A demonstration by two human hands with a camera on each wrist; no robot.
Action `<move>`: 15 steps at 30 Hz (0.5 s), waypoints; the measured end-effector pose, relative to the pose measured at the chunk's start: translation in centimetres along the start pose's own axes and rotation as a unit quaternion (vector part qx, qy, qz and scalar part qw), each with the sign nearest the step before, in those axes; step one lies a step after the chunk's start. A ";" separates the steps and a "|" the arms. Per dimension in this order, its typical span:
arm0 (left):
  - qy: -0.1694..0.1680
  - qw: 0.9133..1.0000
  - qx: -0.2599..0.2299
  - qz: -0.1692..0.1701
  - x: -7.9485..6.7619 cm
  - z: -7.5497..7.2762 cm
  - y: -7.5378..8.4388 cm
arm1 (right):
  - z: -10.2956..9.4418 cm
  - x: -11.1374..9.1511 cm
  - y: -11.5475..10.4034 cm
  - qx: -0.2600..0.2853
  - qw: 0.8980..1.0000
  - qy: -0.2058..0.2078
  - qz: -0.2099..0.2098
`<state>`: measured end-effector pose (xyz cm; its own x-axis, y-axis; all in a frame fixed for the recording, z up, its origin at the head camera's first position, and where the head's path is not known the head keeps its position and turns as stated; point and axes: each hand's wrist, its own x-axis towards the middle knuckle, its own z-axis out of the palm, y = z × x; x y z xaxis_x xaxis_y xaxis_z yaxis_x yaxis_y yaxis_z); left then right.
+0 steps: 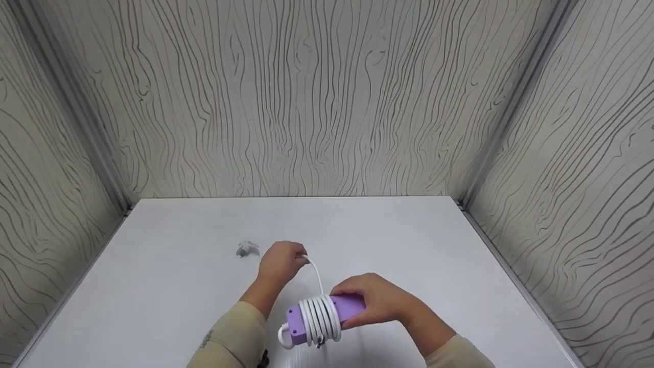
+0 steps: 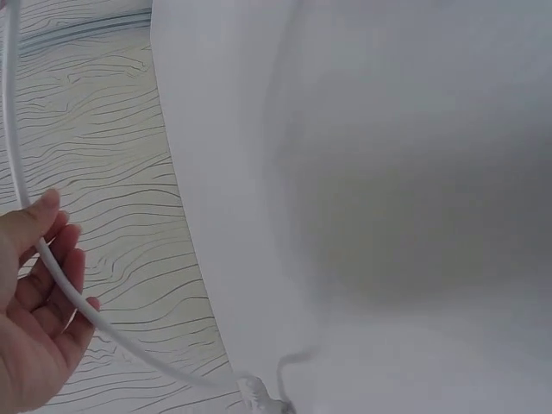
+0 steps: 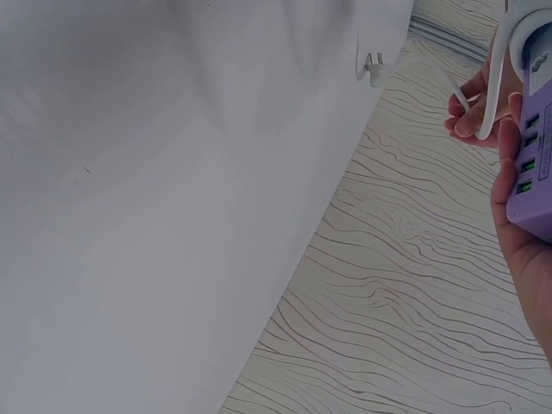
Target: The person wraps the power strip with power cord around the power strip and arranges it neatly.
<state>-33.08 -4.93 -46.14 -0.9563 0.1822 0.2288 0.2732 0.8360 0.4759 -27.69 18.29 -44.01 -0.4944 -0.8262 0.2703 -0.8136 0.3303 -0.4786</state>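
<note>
My right hand (image 1: 382, 299) grips one end of a purple power strip (image 1: 351, 305), holding it up over the table. Several turns of white power cord (image 1: 320, 319) wrap round the strip's middle. In the right wrist view the strip (image 3: 536, 177) shows a row of USB ports with green insides. Farther out and to the left, my left hand (image 1: 280, 263) pinches the loose run of cord; the left wrist view has the cord (image 2: 129, 345) crossing the palm under the thumb. Beyond that hand, the cord's plug (image 1: 247, 249) is at the table; its prongs show in the right wrist view.
The white table (image 1: 409, 230) is bounded by wood-grain patterned panels (image 1: 306, 102) at the back and both sides. Grey metal strips (image 1: 76, 102) run along the panel corners. A small dark object (image 1: 263, 359) shows beside the left sleeve.
</note>
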 end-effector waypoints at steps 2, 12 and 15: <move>0.002 1.000 0.000 -0.003 0.0 -0.2 0.4 | 0.2 0.1 -0.1 -0.018 1.000 -0.001 -0.004; 0.046 0.999 -0.013 -0.001 -0.3 -1.4 1.8 | 1.0 0.3 -0.2 -0.039 0.997 -0.008 0.072; 0.055 0.998 -0.028 0.008 -0.6 -1.6 2.3 | 1.1 0.4 -0.1 -0.042 0.994 -0.010 0.096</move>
<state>-31.77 -3.96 -43.87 -0.9354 0.1335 0.3274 0.2958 0.8028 0.5177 -27.46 17.39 -44.81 -0.6380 -0.7526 0.1629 -0.7272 0.5195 -0.4486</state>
